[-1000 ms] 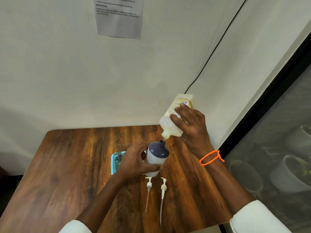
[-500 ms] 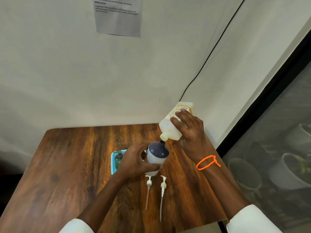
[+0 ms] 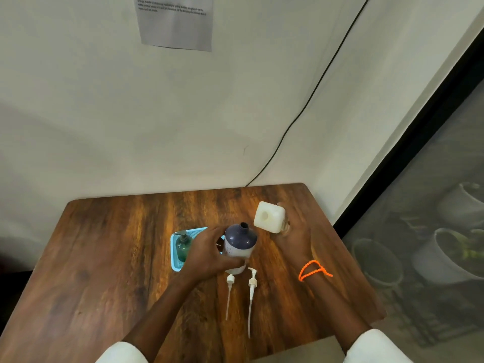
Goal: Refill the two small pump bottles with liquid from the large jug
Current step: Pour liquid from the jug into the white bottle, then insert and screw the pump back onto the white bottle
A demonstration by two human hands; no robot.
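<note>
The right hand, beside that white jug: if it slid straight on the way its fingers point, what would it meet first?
The right hand points away from the person, its fingers around the white jug. Beyond them lies only bare wooden table, then probably the wall at the far edge, though depth is hard to judge.

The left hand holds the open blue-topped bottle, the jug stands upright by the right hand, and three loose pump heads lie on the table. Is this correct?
Not quite: the head view shows two pump heads on the table, not three. The rest stands: the left hand holds the open bottle, and the jug is upright by the right hand.
</note>
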